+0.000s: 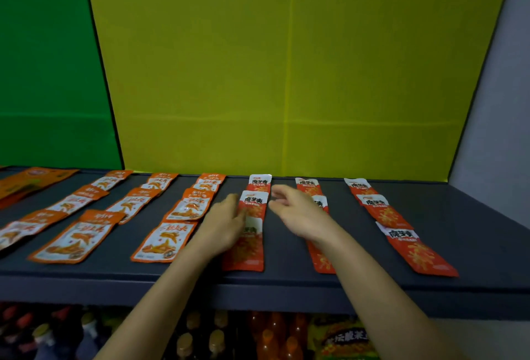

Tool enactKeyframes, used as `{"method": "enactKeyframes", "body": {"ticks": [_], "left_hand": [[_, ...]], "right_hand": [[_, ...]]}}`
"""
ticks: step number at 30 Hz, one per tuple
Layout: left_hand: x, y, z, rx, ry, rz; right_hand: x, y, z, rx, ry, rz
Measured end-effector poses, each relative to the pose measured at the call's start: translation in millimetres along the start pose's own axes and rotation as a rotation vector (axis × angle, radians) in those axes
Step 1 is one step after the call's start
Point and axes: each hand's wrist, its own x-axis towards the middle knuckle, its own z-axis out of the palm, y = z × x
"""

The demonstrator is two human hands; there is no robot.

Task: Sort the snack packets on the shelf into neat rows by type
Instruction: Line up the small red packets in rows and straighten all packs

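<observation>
Snack packets lie in rows running front to back on a dark shelf (pixel 286 282). Orange-and-white packets (pixel 165 240) fill the rows on the left. Red packets with white tops (pixel 417 249) fill three rows on the right. My left hand (pixel 225 223) rests on the middle red row, fingers touching the left edge of its second packet (pixel 254 203) and covering part of the front packet (pixel 246 250). My right hand (pixel 298 210) hovers just right of that packet, fingers loosely curled and holding nothing. It hides part of the neighbouring red row (pixel 322 262).
A yellow panel (pixel 286 72) backs the shelf, with a green panel (pixel 43 72) to the left and a pale wall at right. Larger orange packs (pixel 31 180) lie at the far left. Bottles (pixel 269 336) and a snack bag (pixel 347 339) stand on the shelf below.
</observation>
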Motion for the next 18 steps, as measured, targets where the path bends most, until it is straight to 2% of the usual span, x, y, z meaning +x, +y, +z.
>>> {"method": "enactKeyframes", "body": {"ticks": [5,11,18], "left_hand": [[-6,-23,7,-0.035,-0.095,0.035],[-7,-33,8,-0.015,-0.103,0.074],[-6,-35,7,0.034,-0.130,0.122]], "right_hand": [[-7,-5,36,-0.082,0.014,0.081],[-21,-5,52,-0.194,0.114,0.087],[-20,1,58,-0.277,0.080,0.057]]}}
